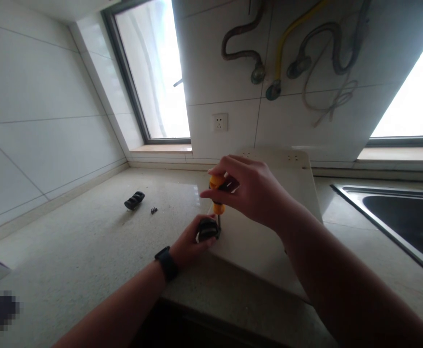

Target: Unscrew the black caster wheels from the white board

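My right hand is closed round the yellow and black handle of a screwdriver, held upright with its shaft pointing down. The tip meets the edge of a dark, rounded plastic piece; the exact contact is too small to make out. That piece sits at the left corner of a pale flat board on the counter. With thumb and fingers, my left hand grips the dark piece. A similar dark ridged piece lies on the counter to the left, beside several small screws.
The stone counter runs along a tiled wall with a socket. A steel sink is at the right. Pipes and a yellow hose hang on the wall above. A pixelated dark shape is at lower left.
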Motion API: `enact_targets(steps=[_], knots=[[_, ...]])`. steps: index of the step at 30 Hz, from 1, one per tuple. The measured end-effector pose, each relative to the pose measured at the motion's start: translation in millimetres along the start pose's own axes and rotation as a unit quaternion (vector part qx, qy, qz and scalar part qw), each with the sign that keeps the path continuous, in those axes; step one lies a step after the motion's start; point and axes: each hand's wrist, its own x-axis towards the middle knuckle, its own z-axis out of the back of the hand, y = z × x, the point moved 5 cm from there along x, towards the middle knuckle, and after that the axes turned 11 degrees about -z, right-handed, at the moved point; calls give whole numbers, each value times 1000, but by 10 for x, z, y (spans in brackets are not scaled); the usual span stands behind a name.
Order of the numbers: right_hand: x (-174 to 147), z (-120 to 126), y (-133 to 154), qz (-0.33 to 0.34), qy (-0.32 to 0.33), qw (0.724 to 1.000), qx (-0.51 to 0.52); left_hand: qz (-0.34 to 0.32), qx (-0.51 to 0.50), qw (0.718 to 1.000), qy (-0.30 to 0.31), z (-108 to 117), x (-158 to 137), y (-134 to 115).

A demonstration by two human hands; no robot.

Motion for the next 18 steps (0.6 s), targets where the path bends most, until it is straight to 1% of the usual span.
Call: enact_targets(steps=[3, 7, 10, 13, 15, 18], knots=[[-35, 20, -112, -36, 9, 997, 65, 5, -6, 1000, -1, 11, 7, 26], [-68, 21, -138, -31, 43, 994, 94, 6, -7, 1000, 3, 9, 12, 33], [-82, 6, -97, -19, 50, 995, 88, 0, -3, 1000, 7, 5, -2, 42], [-90, -26, -46, -6, 42, 998, 46, -8, 10, 1000, 3, 16, -24, 63], [-90, -54, -31, -9, 45, 999, 27, -13, 4, 1000, -4, 32, -19, 63], [-84, -66, -38, -28, 42, 998, 47, -28, -26, 999, -15, 62, 53, -18]])
